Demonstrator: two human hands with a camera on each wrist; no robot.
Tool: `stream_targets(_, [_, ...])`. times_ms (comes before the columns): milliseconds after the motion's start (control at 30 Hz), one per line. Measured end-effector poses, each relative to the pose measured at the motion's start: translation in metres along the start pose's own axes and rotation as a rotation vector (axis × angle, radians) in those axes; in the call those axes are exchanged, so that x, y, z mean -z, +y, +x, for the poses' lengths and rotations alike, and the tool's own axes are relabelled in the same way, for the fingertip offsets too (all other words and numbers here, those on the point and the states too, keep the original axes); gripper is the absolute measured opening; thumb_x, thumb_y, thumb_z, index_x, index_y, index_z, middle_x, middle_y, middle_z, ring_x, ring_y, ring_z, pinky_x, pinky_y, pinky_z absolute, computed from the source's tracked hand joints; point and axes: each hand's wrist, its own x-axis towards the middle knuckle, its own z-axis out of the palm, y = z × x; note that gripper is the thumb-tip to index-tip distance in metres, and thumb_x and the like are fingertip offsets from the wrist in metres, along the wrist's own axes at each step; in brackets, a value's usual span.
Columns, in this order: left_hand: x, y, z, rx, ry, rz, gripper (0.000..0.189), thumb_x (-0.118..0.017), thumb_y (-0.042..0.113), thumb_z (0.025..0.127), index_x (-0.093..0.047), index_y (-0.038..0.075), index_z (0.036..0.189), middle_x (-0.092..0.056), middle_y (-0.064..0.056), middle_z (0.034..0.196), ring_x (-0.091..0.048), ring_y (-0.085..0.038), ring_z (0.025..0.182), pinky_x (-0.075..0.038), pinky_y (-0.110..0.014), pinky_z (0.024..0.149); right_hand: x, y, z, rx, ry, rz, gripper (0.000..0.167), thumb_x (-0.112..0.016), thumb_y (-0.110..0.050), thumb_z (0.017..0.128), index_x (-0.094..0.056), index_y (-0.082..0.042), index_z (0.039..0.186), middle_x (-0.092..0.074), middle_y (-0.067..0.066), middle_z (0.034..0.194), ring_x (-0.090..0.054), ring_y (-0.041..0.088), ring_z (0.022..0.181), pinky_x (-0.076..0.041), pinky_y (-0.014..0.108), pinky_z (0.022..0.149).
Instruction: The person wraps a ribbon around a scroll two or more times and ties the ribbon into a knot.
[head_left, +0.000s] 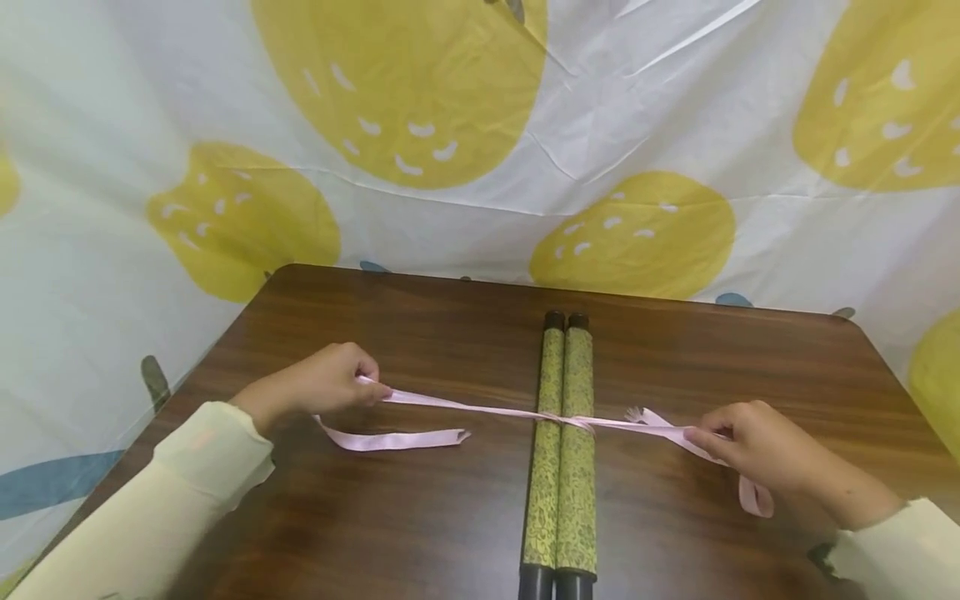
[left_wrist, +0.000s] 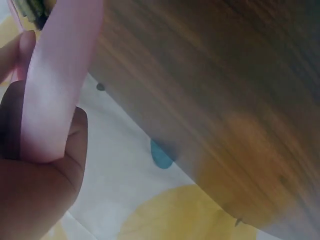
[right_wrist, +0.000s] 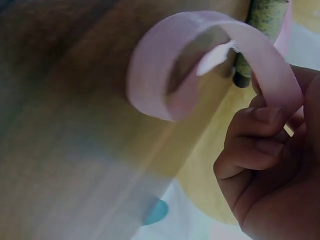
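Observation:
Two slim green-gold patterned scroll rolls (head_left: 577,492) with black end knobs lie side by side on the table. A pink ribbon (head_left: 465,407) goes round both rolls near their middle, crossing on top, and stretches out taut to either side. My left hand (head_left: 333,379) pinches the ribbon left of the rolls, its loose end trailing onto the table. To the right, my right hand (head_left: 757,442) pinches the other length between thumb and curled fingers. From that hand a loose loop of ribbon (right_wrist: 150,75) curls away, with a frayed tip near the rolls.
The dark brown wooden table (head_left: 420,333) has rounded far corners. Behind and beside it hangs a white cloth (head_left: 465,225) printed with large yellow fruit shapes, close against the table's far edge. Pale sleeves (head_left: 210,467) cover both forearms.

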Motion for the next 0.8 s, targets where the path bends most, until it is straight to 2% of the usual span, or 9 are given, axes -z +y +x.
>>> stream_targets(100, [-0.005, -0.001, 0.004, -0.002, 0.008, 0.063, 0.037, -0.073, 0.024, 0.089, -0.057, 0.013, 0.058, -0.047, 0.010, 0.055, -0.037, -0.007, 0.053, -0.034, -0.025, 0.050, -0.004, 0.005, 0.001, -0.020, -0.028, 0.017, 0.022, -0.064, -0.030, 0.098, -0.074, -0.023, 0.080, -0.054, -0.014, 0.065, -0.049, -0.004, 0.059, -0.045, 0.020, 0.056])
stream_targets(200, [-0.009, 0.000, 0.006, 0.011, 0.011, 0.098, 0.040, -0.072, 0.023, 0.090, -0.051, 0.016, 0.056, -0.043, 0.010, 0.053, -0.037, -0.007, 0.050, -0.032, -0.024, 0.048, -0.008, 0.007, 0.001, -0.048, -0.036, 0.023, 0.020, -0.063, -0.031, 0.098, -0.076, -0.023, 0.084, -0.056, -0.012, 0.066, -0.050, -0.003, 0.059, -0.046, 0.021, 0.056])
stream_targets(333, [-0.015, 0.005, 0.007, 0.059, 0.021, 0.153, 0.040, -0.070, 0.026, 0.091, -0.050, 0.016, 0.058, -0.040, 0.008, 0.053, -0.039, -0.008, 0.051, -0.033, -0.025, 0.049, -0.016, 0.007, 0.002, -0.061, -0.025, 0.015, 0.026, -0.064, -0.032, 0.098, -0.069, -0.025, 0.073, -0.044, -0.014, 0.060, -0.040, -0.002, 0.056, -0.038, 0.021, 0.051])
stream_targets(467, [-0.021, 0.015, 0.010, 0.097, 0.053, 0.211, 0.025, -0.067, 0.029, 0.091, -0.062, 0.017, 0.069, -0.051, 0.006, 0.060, -0.047, -0.012, 0.056, -0.039, -0.030, 0.054, -0.021, 0.001, 0.001, -0.054, -0.021, -0.009, 0.029, -0.066, -0.034, 0.096, -0.064, -0.026, 0.068, -0.040, -0.016, 0.059, -0.037, -0.002, 0.055, -0.035, 0.020, 0.051])
stream_targets(567, [-0.028, 0.028, 0.015, 0.086, 0.101, 0.273, 0.013, -0.069, 0.032, 0.090, -0.069, 0.020, 0.083, -0.062, 0.005, 0.075, -0.057, -0.017, 0.072, -0.047, -0.041, 0.070, -0.019, -0.004, 0.000, -0.071, -0.020, -0.079, 0.022, -0.069, -0.038, 0.093, -0.067, -0.027, 0.074, -0.045, -0.017, 0.060, -0.039, -0.001, 0.057, -0.036, 0.021, 0.052])
stream_targets(667, [-0.037, 0.048, 0.019, 0.050, 0.153, 0.341, 0.015, -0.073, 0.035, 0.088, -0.072, 0.021, 0.094, -0.065, 0.004, 0.089, -0.061, -0.021, 0.089, -0.046, -0.051, 0.084, -0.014, -0.010, 0.002, -0.086, 0.007, -0.155, 0.016, -0.072, -0.038, 0.090, -0.072, -0.025, 0.082, -0.054, -0.017, 0.063, -0.045, 0.000, 0.058, -0.039, 0.022, 0.053])
stream_targets(733, [-0.045, 0.064, 0.023, 0.000, 0.173, 0.374, 0.019, -0.075, 0.036, 0.087, -0.072, 0.021, 0.099, -0.065, 0.003, 0.093, -0.061, -0.021, 0.092, -0.044, -0.052, 0.087, -0.011, -0.015, 0.005, -0.078, 0.037, -0.175, 0.013, -0.074, -0.034, 0.089, -0.072, -0.022, 0.085, -0.056, -0.016, 0.064, -0.045, 0.001, 0.058, -0.039, 0.023, 0.053])
stream_targets(800, [-0.055, 0.081, 0.028, -0.053, 0.158, 0.376, 0.022, -0.075, 0.036, 0.087, -0.072, 0.019, 0.102, -0.065, 0.004, 0.092, -0.061, -0.018, 0.088, -0.047, -0.047, 0.083, -0.010, -0.024, 0.008, -0.071, 0.057, -0.176, 0.010, -0.074, -0.030, 0.089, -0.072, -0.020, 0.087, -0.056, -0.015, 0.066, -0.046, 0.001, 0.058, -0.039, 0.023, 0.052])
